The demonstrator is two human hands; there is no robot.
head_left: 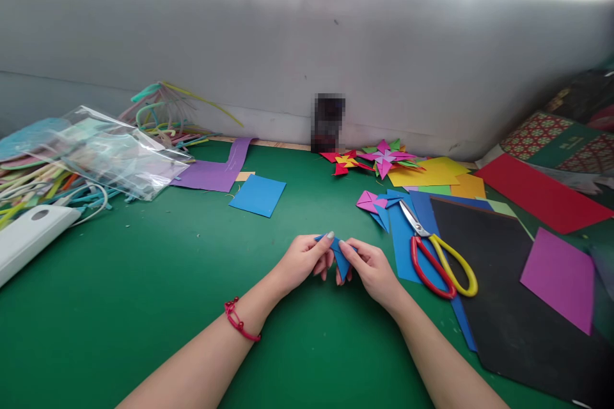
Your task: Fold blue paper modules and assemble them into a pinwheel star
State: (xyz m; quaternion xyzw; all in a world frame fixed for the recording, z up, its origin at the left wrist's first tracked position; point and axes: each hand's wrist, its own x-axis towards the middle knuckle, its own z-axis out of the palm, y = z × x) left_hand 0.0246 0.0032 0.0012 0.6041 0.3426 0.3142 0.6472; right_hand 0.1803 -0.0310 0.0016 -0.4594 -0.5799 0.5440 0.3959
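Observation:
Both of my hands pinch a small folded blue paper piece (340, 254) just above the green table (144, 307), near its middle. My left hand (304, 260), with a red cord bracelet on the wrist, grips the piece's left end with thumb and fingers closed. My right hand (369, 268) holds the right side, its fingertips pressed on the fold. The paper tapers to a point downward between the two hands.
Scissors (439, 255) with red and yellow handles lie right of my hands on blue paper (400, 236) and a black sheet (508, 307). Folded pinwheels (384, 158), coloured sheets, a blue square (258, 195), purple paper (215, 172) and a bag of straws (105, 153) lie around.

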